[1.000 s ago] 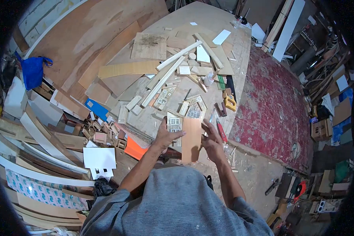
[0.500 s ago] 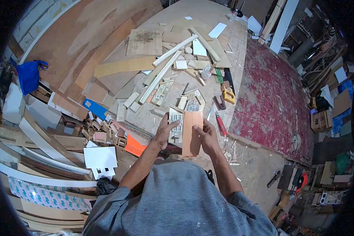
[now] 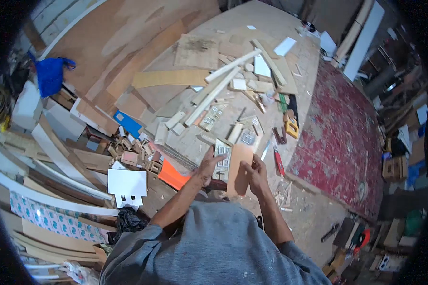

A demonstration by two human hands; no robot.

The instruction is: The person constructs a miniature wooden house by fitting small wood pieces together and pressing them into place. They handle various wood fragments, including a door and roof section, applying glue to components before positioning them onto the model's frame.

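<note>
The lower part of the thin wood panel (image 3: 239, 171) was covered by the right hand (image 3: 256, 175), and the windowed model piece (image 3: 222, 156) was partly hidden behind the left hand (image 3: 208, 166) and the panel. The small parts strewn over the bench (image 3: 271, 28) were too small to identify. The fisheye's dark rim cut off the corners of the scene.

A smooth, matt wooden panel (image 3: 239, 168) sits in bare hands above a rough, dusty plywood bench (image 3: 185, 142) strewn with pale timber offcuts (image 3: 214, 88).
</note>
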